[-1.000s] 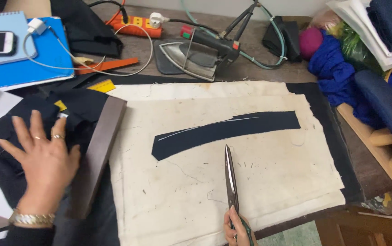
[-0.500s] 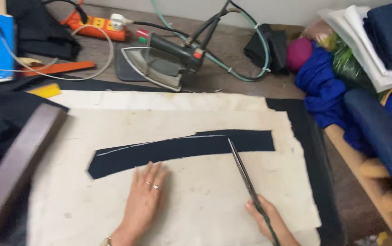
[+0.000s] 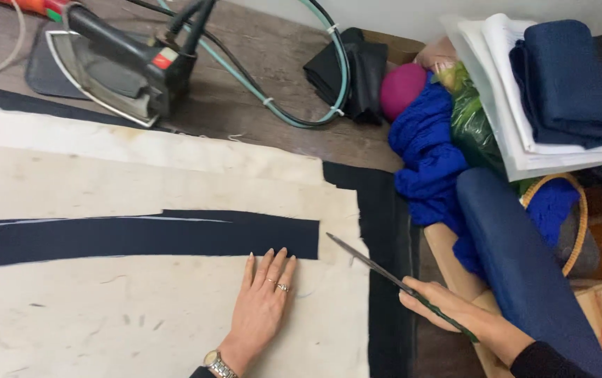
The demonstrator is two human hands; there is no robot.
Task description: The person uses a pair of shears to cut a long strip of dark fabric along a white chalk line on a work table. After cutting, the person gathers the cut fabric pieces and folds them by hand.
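Left hand (image 3: 262, 297) lies flat, palm down, fingers (image 3: 270, 264) extended together and pointing away from the body; rings on two fingers, a watch at the wrist. Right hand (image 3: 441, 304) is closed in a grip, its dark-sleeved forearm entering from lower right.

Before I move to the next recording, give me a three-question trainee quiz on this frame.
1. True or false: the right hand holds the scissors.
2. What lies under the left hand? A) the iron B) the cream cloth C) the blue yarn
3. Fill in: the left fingertips touch the lower edge of the dark ___ strip.

Key: 1 true; 2 B, the cream cloth; 3 fabric.
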